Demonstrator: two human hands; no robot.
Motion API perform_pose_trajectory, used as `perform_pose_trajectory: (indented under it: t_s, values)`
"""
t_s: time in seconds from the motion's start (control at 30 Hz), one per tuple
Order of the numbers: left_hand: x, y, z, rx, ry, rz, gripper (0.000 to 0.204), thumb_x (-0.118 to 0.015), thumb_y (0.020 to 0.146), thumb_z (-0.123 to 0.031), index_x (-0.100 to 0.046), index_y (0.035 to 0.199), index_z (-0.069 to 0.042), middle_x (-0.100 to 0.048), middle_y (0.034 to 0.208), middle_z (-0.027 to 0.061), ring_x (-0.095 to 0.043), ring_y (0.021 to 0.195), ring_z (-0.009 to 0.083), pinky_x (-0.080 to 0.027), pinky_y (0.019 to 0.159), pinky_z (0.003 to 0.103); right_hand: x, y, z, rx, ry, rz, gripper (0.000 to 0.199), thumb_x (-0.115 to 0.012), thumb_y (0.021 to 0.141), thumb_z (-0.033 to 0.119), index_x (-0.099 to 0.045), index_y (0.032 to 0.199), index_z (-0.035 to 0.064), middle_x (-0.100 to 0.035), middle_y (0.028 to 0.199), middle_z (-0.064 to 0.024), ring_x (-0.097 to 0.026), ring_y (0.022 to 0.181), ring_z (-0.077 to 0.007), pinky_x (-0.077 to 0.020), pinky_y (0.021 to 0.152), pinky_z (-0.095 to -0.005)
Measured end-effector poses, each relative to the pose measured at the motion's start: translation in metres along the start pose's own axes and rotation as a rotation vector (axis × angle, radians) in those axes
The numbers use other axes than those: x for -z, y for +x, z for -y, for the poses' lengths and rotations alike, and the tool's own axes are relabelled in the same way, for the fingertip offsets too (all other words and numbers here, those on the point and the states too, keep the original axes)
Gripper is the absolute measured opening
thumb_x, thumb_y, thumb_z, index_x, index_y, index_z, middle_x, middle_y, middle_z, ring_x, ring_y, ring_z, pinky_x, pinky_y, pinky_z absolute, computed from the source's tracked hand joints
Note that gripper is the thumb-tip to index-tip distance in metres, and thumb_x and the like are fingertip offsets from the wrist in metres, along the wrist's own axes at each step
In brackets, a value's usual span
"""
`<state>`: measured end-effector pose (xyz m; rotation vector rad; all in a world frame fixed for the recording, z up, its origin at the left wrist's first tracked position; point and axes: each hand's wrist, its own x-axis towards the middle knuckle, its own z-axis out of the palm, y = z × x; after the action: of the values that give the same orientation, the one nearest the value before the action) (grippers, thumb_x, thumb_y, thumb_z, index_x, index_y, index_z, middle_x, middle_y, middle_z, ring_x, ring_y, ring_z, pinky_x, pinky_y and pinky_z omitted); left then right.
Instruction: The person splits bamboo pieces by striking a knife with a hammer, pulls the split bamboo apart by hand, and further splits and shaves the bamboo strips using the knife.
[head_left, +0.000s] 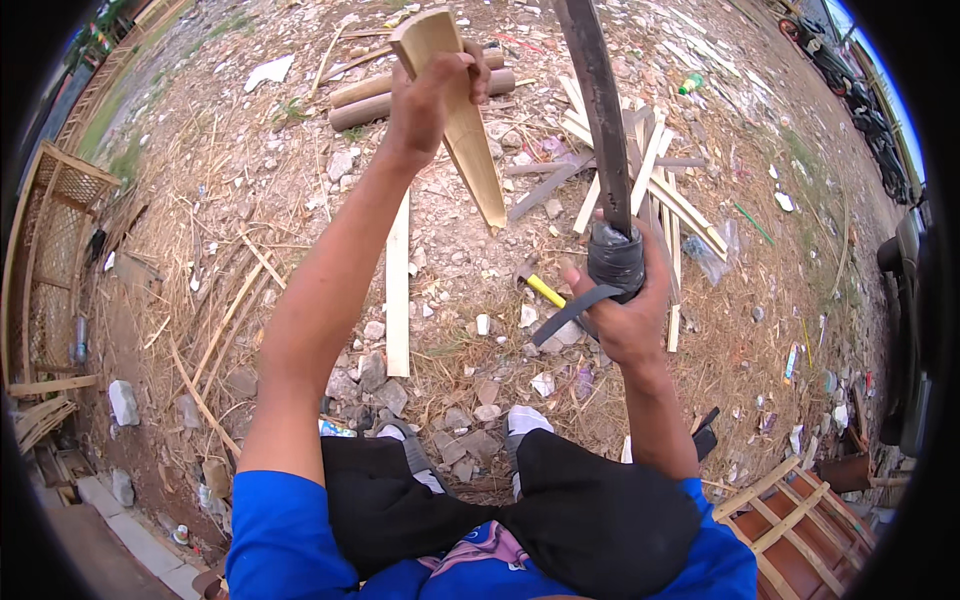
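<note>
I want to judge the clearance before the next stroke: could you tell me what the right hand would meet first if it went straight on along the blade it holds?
The right hand points its blade up and away. Nothing seems to cross that line; the bamboo slat in the left hand stands off to one side. Depth is unclear.

The left hand (432,95) holds a bamboo slat (455,110) left of the blade (600,110) in the right hand (625,310), with a hammer (535,283) on the ground (250,200) between them and loose slats (650,185) behind.
</note>
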<state>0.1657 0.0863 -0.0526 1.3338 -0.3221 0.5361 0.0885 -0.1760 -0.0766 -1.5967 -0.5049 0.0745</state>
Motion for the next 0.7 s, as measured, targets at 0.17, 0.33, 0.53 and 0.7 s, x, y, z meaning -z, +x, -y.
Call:
perform_pose_trajectory:
  t_s: [0.17, 0.33, 0.53, 0.7]
  values:
    - [0.054, -0.019, -0.067, -0.112, -0.407, -0.177, 0.023, -0.051, 0.079, -0.032, -0.049, 0.084, -0.01, -0.048, 0.073, 0.0049, -0.05, 0.073, 0.0198, -0.042, 0.08, 0.039, 0.033, -0.026, -0.068, -0.156, 0.135, -0.202, 0.034, -0.074, 0.076, 0.005, -0.056, 0.105, 0.0008, -0.061, 0.079, -0.003, -0.057, 0.068, -0.0081, -0.0476, 0.062, -0.0237]
    - [0.125, -0.064, -0.073, -0.124, -0.588, -0.433, 0.019, -0.054, 0.075, -0.028, -0.05, 0.083, -0.01, -0.05, 0.075, 0.0035, -0.052, 0.077, 0.0191, -0.043, 0.083, 0.038, 0.041, -0.02, -0.131, -0.245, 0.346, -0.463, 0.051, -0.075, 0.076, 0.007, -0.055, 0.123, 0.0036, -0.057, 0.086, -0.0016, -0.056, 0.067, -0.0092, -0.0478, 0.057, -0.0255]
    - [0.134, -0.083, -0.07, -0.064, -0.568, -0.506, 0.022, -0.058, 0.076, -0.026, -0.051, 0.086, -0.009, -0.054, 0.079, 0.003, -0.056, 0.082, 0.0203, -0.046, 0.086, 0.039, 0.05, -0.007, -0.139, -0.366, 0.56, -0.508, 0.05, -0.075, 0.077, 0.01, -0.052, 0.122, 0.0031, -0.058, 0.087, -0.0012, -0.054, 0.066, -0.0085, -0.0445, 0.051, -0.0257]
    - [0.149, -0.081, -0.068, -0.052, -0.66, -0.412, 0.021, -0.055, 0.081, -0.026, -0.052, 0.089, -0.007, -0.059, 0.088, 0.0057, -0.06, 0.091, 0.0231, -0.045, 0.095, 0.045, 0.042, -0.007, -0.126, -0.42, 0.575, -0.419, 0.033, -0.075, 0.076, 0.009, -0.052, 0.099, 0.0092, -0.054, 0.076, 0.0009, -0.053, 0.057, -0.0102, -0.0444, 0.05, -0.0262]
